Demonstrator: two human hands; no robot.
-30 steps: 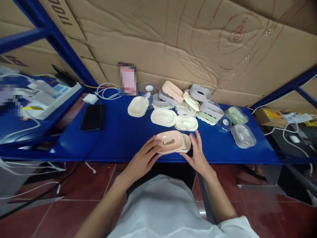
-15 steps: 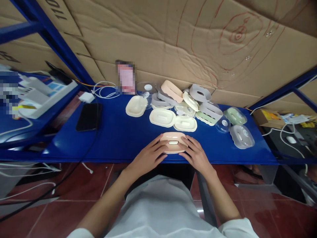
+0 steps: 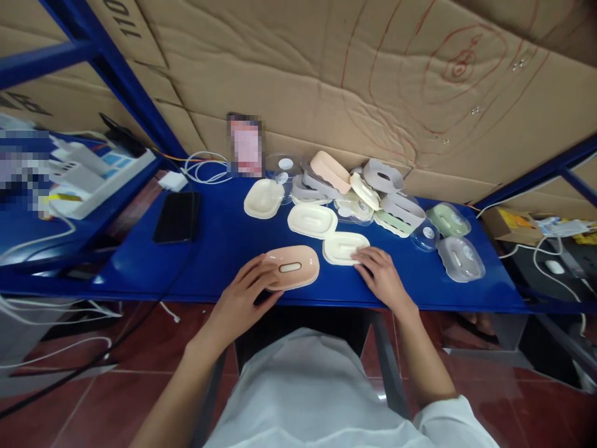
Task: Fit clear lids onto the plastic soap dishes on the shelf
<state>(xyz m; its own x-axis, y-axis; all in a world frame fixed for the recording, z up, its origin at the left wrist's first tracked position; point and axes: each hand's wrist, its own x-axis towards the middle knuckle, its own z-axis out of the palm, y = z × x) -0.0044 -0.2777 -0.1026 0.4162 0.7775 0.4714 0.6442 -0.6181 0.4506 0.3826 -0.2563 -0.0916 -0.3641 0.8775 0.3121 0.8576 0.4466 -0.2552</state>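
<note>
At the front of the blue table, a peach rounded dish (image 3: pixel 304 275) has a slot in its middle with a cream piece showing through. My left hand (image 3: pixel 242 297) grips its left end, fingers over the rim and thumb at the near edge. To its right and slightly farther back is a cream shallow tray (image 3: pixel 336 251). My right hand (image 3: pixel 385 279) has its fingertips closed on that tray's right edge. Another cream tray (image 3: pixel 311 221) lies just behind, close to the first. Whatever is under the dish cannot be seen.
Peach, grey, green and cream parts with clear lids lie heaped behind, including a peach ring (image 3: pixel 330 173). A cream tray (image 3: pixel 263 199) sits left of them. On the right are a green dish (image 3: pixel 448 219) and a grey dish (image 3: pixel 461 258). A black phone (image 3: pixel 177 218) lies left; cardboard (image 3: pixel 280 68) backs the table.
My left hand has shifted the peach dish to the left. My right hand has let go of it and taken the nearest cream tray, which has come slightly nearer.
</note>
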